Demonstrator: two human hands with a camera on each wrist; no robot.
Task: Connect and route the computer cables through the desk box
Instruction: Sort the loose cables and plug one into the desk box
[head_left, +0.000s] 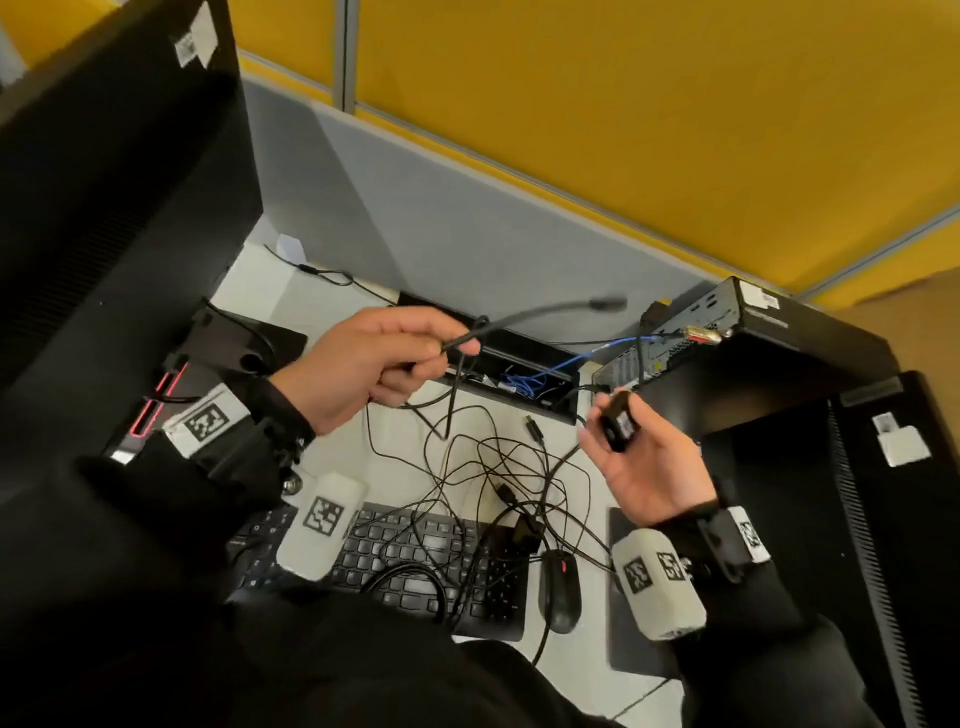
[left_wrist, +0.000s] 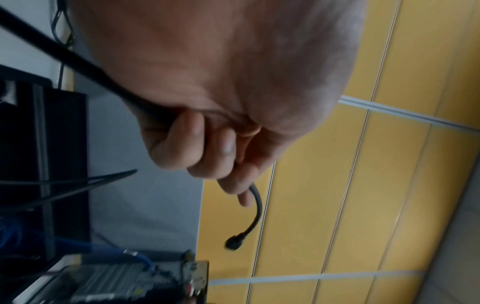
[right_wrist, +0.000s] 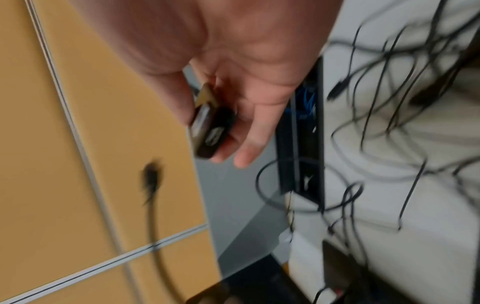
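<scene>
My left hand (head_left: 384, 358) grips a thick dark cable (head_left: 540, 314) above the desk; its free end with a small plug (head_left: 608, 304) sticks out to the right. In the left wrist view the curled fingers (left_wrist: 207, 148) hold that cable (left_wrist: 257, 207) and its plug (left_wrist: 233, 243) hangs free. My right hand (head_left: 639, 457) holds a small black adapter block (head_left: 618, 421) between thumb and fingers, also seen as the adapter block (right_wrist: 210, 131) in the right wrist view. The open desk box (head_left: 519, 369) lies between the hands, with blue cables inside.
A tangle of thin black cables (head_left: 498, 478) covers the desk above a keyboard (head_left: 415, 561) and mouse (head_left: 558, 592). A monitor (head_left: 104, 208) stands at left. A small computer case (head_left: 737, 332) lies at right with a blue cable (head_left: 613, 348) plugged in.
</scene>
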